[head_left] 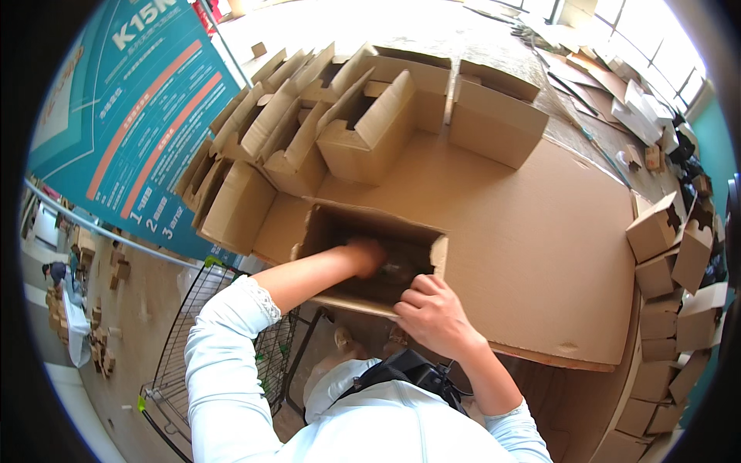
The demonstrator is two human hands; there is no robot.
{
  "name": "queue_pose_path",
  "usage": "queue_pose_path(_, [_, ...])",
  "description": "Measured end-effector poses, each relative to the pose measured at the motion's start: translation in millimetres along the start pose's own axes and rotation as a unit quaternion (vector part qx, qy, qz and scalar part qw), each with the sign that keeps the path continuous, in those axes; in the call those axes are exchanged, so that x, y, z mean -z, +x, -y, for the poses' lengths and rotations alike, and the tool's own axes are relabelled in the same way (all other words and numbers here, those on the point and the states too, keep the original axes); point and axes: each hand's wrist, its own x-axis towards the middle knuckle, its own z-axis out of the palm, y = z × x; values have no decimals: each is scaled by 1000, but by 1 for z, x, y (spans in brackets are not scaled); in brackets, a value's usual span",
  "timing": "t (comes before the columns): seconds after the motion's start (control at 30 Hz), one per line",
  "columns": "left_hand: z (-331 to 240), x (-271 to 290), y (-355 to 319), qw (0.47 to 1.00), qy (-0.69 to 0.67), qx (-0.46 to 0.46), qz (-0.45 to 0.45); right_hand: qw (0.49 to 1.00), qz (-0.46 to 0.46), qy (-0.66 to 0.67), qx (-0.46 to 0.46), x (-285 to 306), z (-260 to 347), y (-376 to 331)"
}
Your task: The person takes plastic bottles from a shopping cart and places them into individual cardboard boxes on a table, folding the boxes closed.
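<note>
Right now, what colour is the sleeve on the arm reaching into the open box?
Pale blue sleeve, clearest in the head view.

Open brown corrugated-cardboard box (370,255): matt, dark inside. Flat brown cardboard sheet (532,255) covering the worktop: matt, smooth. Folded brown cardboard cartons (363,131) along its far edge: matt. Black wire-mesh metal cart (201,339). Pale blue cloth sleeve (224,363): soft, lace-trimmed cuff.

Bare stretch of cardboard sheet (525,231) right of the open box (370,255), stacked boxes (340,123) crowding behind it, wire cart (224,339) close at left, box walls hemming both hands
</note>
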Motion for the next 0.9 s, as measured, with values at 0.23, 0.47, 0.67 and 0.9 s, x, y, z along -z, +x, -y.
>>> queue_pose_path(0.23, [22, 31, -148, 883, -329, -100, -321, 998, -13, 38, -53, 5, -8, 18])
queue_pose_path(0.47, [106, -172, -317, 498, -582, 190, -614, 991, 35, -3, -132, 10, 3, 35])
queue_pose_path(0.67, [107, -531, -291, 479, -657, 519, -265, 968, 146, -54, -196, 20, 16, 64])
queue_pose_path(0.9, [128, -570, -202, 655, -495, 542, -180, 950, 109, -72, -285, 7, 25, 57])
